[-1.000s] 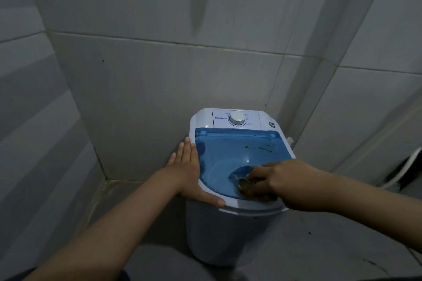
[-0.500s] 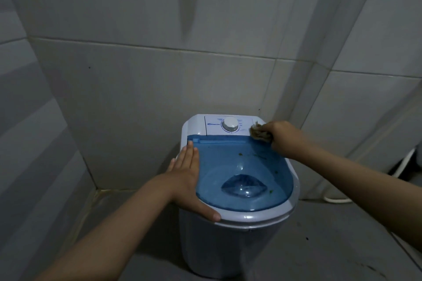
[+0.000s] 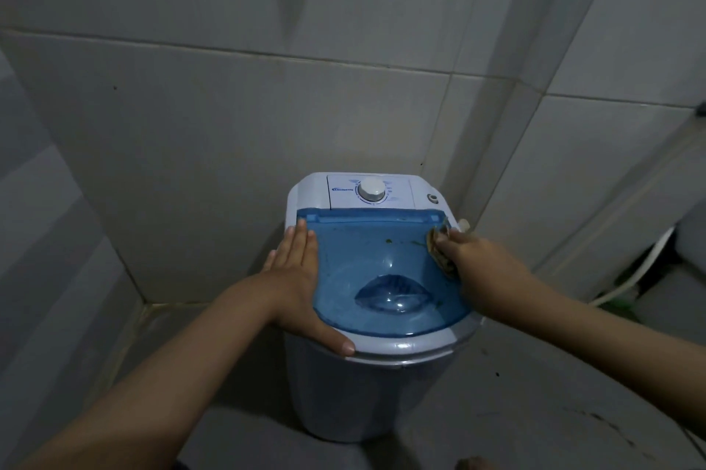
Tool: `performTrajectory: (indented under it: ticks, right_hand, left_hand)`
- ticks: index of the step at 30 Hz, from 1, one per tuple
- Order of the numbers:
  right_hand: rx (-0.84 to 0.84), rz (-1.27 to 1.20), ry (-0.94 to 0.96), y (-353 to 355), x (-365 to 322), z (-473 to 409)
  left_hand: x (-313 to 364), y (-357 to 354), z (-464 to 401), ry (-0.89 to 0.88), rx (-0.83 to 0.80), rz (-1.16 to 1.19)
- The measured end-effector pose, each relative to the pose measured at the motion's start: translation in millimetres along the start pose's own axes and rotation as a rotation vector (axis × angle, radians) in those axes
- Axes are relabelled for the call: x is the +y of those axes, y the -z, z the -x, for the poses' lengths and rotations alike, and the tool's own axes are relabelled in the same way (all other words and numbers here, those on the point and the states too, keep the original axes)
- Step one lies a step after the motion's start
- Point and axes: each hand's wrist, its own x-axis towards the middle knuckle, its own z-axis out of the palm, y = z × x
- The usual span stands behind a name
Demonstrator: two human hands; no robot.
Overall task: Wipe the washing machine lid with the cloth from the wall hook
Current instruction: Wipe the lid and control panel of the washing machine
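Cloth (image 3: 439, 251) bunched in right hand's (image 3: 481, 263) closed grip on lid (image 3: 374, 259); left hand (image 3: 298, 278) flat, tiled walls (image 3: 229, 106) close.

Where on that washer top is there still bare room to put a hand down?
The blue lid is bare across its middle, between the left hand on its left edge and the right hand pressing the cloth at its right edge. The white panel round the dial is free too. Both side edges are crowded.
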Motion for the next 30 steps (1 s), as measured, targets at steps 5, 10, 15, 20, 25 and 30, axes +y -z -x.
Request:
performTrajectory:
  ticks: [5,10,15,20,25,30]
  right_hand:
    - [-0.028,0.147,-0.047,-2.6,-24.7,30.4]
    - [-0.079,0.237,-0.055,-2.6,-48.7,49.5]
    - [-0.155,0.188,0.007,8.1,-70.5,66.4]
    - [-0.224,-0.165,0.125,47.4,-73.6,67.2]
    - [0.007,-0.371,0.074,68.2,-57.8,12.3]
    - [0.155,-0.214,0.064,55.7,-34.6,-62.3]
  left_hand:
    - [0.7,0.1,0.2,0.003,-0.001,-0.003]
    - [-1.2,-1.2,1.2,-0.006,0.005,-0.006]
    - [-2.2,-2.8,1.5,-0.017,0.025,-0.006]
    - [-1.3,-2.8,1.9,-0.02,0.035,-0.011]
    - [-3.3,-3.9,2.4,-0.03,0.045,0.006]
    - [-4.9,-4.4,1.1,-0.04,0.053,0.014]
